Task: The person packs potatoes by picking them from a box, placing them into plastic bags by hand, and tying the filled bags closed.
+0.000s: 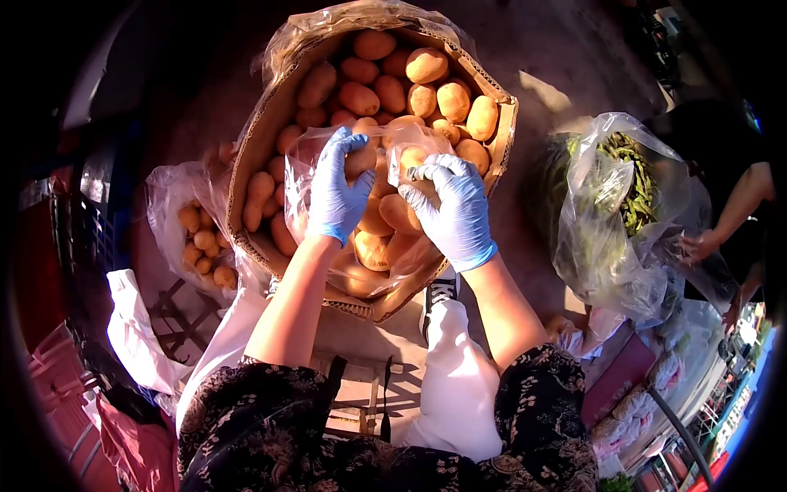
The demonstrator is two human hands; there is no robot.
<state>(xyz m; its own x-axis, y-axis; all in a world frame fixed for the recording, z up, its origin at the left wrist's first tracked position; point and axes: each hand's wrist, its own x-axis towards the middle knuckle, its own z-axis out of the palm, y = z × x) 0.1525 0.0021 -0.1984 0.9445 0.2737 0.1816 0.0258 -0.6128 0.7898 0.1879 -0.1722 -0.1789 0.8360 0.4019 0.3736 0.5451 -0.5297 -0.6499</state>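
We judge the work partway: our 2 gloved hands have the clear plastic bag (302, 174) spread over the potatoes (453, 102), yet it is not tied, and many potatoes lie loose around it. Our right hand's (449, 207) grip is narrow, pinching the plastic; at our left hand (338, 187) we cannot tell whether the grip has closed on film or potato. The bag is inside the cardboard box (502, 131) at 12 o'clock, thin, crumpled and shiny; the potatoes look smooth, oval and orange-brown.
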